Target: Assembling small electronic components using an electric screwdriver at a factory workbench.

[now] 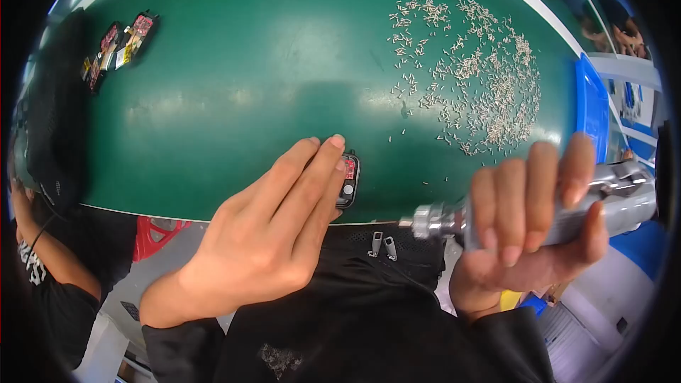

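Near the front edge of the green table, my left hand [273,216] is closed on a small black device case [347,183] lying on the surface. Its fingers are together and hide most of the case. A red circuit board and a round silvery part show inside its right side. In my right hand [532,220] is a silver power screwdriver [603,202], with the fingers wrapped round its body. The tool lies almost level, its tip pointing left toward the table's front edge, to the right of the case and apart from it.
Many small loose screws [489,78] are scattered over the right side of the green table [248,50]. Several open devices with red boards [117,50] lie at the far left. A blue bin [590,106] stands at the right edge. Another person's arm [60,259] shows at the left.
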Demonstrator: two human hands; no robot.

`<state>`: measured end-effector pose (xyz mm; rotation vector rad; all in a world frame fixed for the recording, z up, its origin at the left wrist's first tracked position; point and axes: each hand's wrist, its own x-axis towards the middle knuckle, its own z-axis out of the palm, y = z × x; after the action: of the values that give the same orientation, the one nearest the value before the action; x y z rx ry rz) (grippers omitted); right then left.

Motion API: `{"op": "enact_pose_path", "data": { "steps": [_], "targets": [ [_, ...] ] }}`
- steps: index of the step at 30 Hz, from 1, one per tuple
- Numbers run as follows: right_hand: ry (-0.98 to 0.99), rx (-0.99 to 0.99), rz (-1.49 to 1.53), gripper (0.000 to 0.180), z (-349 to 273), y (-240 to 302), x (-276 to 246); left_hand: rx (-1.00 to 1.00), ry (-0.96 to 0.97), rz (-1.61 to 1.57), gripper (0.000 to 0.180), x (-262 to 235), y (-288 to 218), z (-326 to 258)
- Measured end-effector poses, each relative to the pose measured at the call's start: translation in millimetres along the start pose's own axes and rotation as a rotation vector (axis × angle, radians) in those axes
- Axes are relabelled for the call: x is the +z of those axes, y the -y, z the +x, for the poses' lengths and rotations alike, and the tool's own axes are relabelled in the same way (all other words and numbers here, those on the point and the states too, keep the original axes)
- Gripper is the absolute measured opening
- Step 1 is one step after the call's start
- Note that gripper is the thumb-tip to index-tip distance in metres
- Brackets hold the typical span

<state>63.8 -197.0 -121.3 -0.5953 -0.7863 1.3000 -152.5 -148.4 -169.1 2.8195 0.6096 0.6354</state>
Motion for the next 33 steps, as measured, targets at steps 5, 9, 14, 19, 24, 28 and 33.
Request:
{"op": "enact_pose_path", "data": {
  "steps": [5, 9, 14, 19, 24, 28, 33],
  "targets": [
    [0.042, -0.043, -0.1, 0.021, 22.6, -5.7, -3.5, -0.001, -0.034, 0.106, 0.025, 8.8, -3.3, -7.0],
    [0.175, -0.015, 0.051, 0.022, 31.5, -26.5, -22.4, -0.088, -0.059, 0.085, 0.03, 12.3, -11.4, -9.1],
    [0.176, 0.063, -0.059, 0.022, 30.9, -25.8, -24.4, -0.092, -0.081, 0.05, 0.03, 15.0, -10.5, -7.9],
    [0.201, 0.072, -0.051, 0.02, 35.3, -24.7, -24.0, -0.073, -0.103, 0.071, 0.029, 20.3, -9.9, -6.5],
    [0.41, 0.221, -0.185, 0.02, 48.8, -26.9, -7.9, -0.057, -0.189, 0.1, 0.03, 26.1, -10.2, -13.1],
    [0.264, 0.237, -0.447, 0.02, 46.1, -18.1, 15.9, -0.025, -0.188, 0.101, 0.02, 20.1, -8.4, -9.8],
    [0.31, 0.144, -0.335, 0.019, 47.5, -24.2, 15.7, -0.07, -0.153, 0.048, 0.042, 17.4, -19.0, -12.3]
  ]
}}
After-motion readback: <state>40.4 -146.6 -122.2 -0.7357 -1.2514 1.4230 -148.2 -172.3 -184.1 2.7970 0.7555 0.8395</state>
